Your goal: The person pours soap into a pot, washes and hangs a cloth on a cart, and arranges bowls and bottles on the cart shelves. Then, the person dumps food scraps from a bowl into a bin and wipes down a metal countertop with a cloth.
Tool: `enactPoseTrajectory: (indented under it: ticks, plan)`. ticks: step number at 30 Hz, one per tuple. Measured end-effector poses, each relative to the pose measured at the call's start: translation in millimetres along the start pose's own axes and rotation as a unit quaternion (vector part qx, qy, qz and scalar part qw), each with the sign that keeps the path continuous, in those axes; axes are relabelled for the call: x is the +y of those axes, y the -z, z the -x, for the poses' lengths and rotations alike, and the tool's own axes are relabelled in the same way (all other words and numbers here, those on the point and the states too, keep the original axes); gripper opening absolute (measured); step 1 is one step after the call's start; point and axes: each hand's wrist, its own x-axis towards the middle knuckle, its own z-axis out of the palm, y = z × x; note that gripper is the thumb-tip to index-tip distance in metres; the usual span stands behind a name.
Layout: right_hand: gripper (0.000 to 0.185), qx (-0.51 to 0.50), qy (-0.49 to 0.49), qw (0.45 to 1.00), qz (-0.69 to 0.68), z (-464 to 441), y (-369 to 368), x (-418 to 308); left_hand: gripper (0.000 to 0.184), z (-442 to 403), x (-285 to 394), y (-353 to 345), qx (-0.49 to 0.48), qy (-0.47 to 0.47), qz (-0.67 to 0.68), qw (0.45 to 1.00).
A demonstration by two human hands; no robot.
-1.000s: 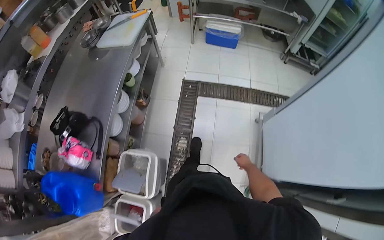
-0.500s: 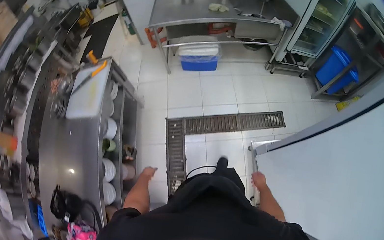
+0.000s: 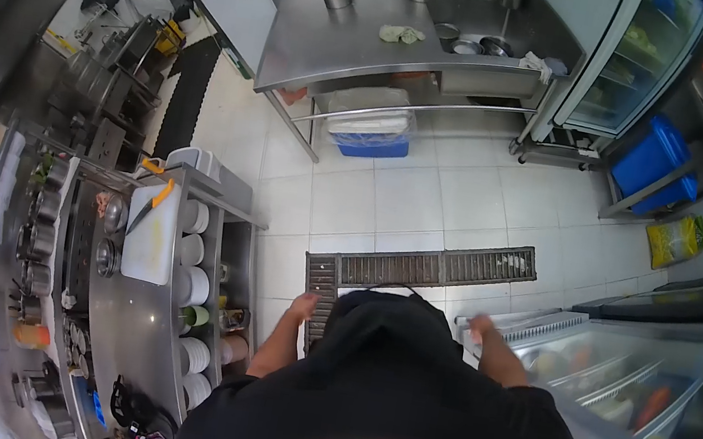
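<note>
My left hand (image 3: pixel 302 305) hangs low beside my body, fingers loosely bent and apart, with nothing visible in it. It is over the tiled floor, between the shelf of stacked plates (image 3: pixel 193 285) and the floor drain (image 3: pixel 390 268). On the other side, my right hand (image 3: pixel 478 327) is loosely open near the front left corner of a glass-fronted fridge (image 3: pixel 565 401). I cannot tell whether it touches the fridge edge. Behind the glass, food shows in slanted rows.
On the left, a steel counter (image 3: pixel 128 313) carries a white cutting board (image 3: pixel 153 235) with an orange-handled knife (image 3: pixel 156 201). A steel sink table (image 3: pixel 351 38) stands ahead with pots. Beyond the fridge lie a yellow bag (image 3: pixel 675 242) and a blue bin (image 3: pixel 653 165).
The view has shifted and the sink table is nearer. Where a plain white panel filled the right side, the fridge's glass and food now show. Both hands remain low at my sides.
</note>
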Motion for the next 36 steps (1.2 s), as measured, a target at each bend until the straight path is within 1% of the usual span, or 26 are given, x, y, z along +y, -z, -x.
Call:
enactPoseTrajectory:
  ticks: [1, 2, 4, 5, 6, 9, 12, 13, 14, 15, 16, 17, 18, 19, 20, 22, 24, 25, 26, 27, 29, 30, 31, 33, 35, 36]
  plan:
    - [0.027, 0.12, -0.051, 0.991, 0.002, -31, 20, 37, 0.036, -17, -22, -5, -0.041, 0.058, 0.017, 0.997]
    - [0.033, 0.24, -0.098, 0.966, -0.008, -65, 37, 74, 0.036, -11, -27, -14, -0.046, 0.096, -0.006, 0.994]
    - [0.029, 0.123, -0.103, 0.987, 0.032, -51, 176, 109, 0.036, 11, -32, -27, -0.038, 0.155, -0.021, 0.987]
    - [0.024, 0.263, -0.168, 0.908, -0.279, -60, 215, 120, 0.037, 15, -27, -31, -0.031, 0.173, -0.016, 0.984]
    - [0.021, 0.369, -0.208, 0.716, -0.555, -73, 248, 132, 0.037, 13, -22, -34, -0.023, 0.187, -0.007, 0.982]
    - [0.022, 0.374, -0.176, 0.676, -0.61, -64, 366, 140, 0.039, -15, 1, -38, 0.007, 0.207, 0.011, 0.978]
    - [0.022, 0.453, -0.12, 0.76, -0.45, -150, 358, 202, 0.041, -78, 55, -30, 0.066, 0.184, -0.008, 0.981]
    - [0.02, 0.534, -0.108, 0.781, -0.306, -168, 355, 213, 0.042, -109, 83, -27, 0.1, 0.158, -0.034, 0.982]
    - [0.021, 0.424, -0.175, 0.767, -0.448, -146, 393, 197, 0.043, -142, 112, -24, 0.16, 0.125, -0.075, 0.976]
    - [0.022, 0.438, -0.162, 0.74, -0.484, -130, 424, 185, 0.043, -170, 142, -20, 0.224, 0.105, -0.111, 0.963]
    - [0.023, 0.455, -0.148, 0.707, -0.521, -127, 455, 186, 0.051, -185, 193, -14, 0.305, 0.127, -0.15, 0.932]
    - [0.023, 0.509, -0.132, 0.713, -0.464, -136, 478, 204, 0.054, -179, 271, -4, 0.297, 0.133, -0.09, 0.941]
    - [0.023, 0.552, -0.12, 0.717, -0.409, -141, 494, 220, 0.052, -229, 276, 3, 0.374, 0.039, -0.172, 0.91]
    - [0.023, 0.588, -0.108, 0.718, -0.355, -147, 503, 230, 0.051, -245, 323, 10, 0.395, 0.037, -0.138, 0.908]
    - [0.023, 0.581, -0.107, 0.697, -0.407, -137, 535, 233, 0.052, -248, 386, 20, 0.409, 0.015, -0.138, 0.902]
    - [0.025, 0.53, -0.099, 0.655, -0.529, -128, 596, 252, 0.051, -281, 481, 38, 0.47, -0.028, -0.129, 0.873]
    - [0.024, 0.529, -0.111, 0.658, -0.524, -129, 664, 284, 0.047, -306, 561, 54, 0.504, -0.116, -0.118, 0.848]
    - [0.024, 0.526, -0.117, 0.661, -0.522, -136, 696, 302, 0.047, -311, 598, 59, 0.51, -0.138, -0.111, 0.842]
    - [0.023, 0.566, -0.104, 0.663, -0.479, -147, 729, 323, 0.046, -316, 634, 62, 0.516, -0.159, -0.103, 0.836]
    - [0.023, 0.601, -0.09, 0.665, -0.434, -160, 762, 345, 0.045, -323, 658, 60, 0.522, -0.178, -0.095, 0.829]
    - [0.022, 0.616, -0.008, 0.63, -0.473, -188, 837, 386, 0.046, -335, 684, 51, 0.546, -0.188, -0.096, 0.811]
    - [0.022, 0.593, 0.023, 0.618, -0.516, -213, 873, 412, 0.047, -345, 703, 49, 0.562, -0.195, -0.092, 0.798]
    - [0.024, 0.624, 0.012, 0.627, -0.466, -217, 918, 424, 0.049, -346, 709, 43, 0.556, -0.175, -0.079, 0.809]
    - [0.026, 0.591, 0.01, 0.644, -0.486, -253, 1000, 466, 0.05, -343, 705, 27, 0.568, -0.127, -0.087, 0.809]
    - [0.028, 0.452, 0.042, 0.567, -0.687, -272, 1085, 503, 0.051, -337, 694, 8, 0.565, -0.061, -0.097, 0.817]
    - [0.028, 0.478, 0.043, 0.543, -0.689, -288, 1124, 520, 0.052, -330, 684, 1, 0.558, -0.019, -0.106, 0.823]
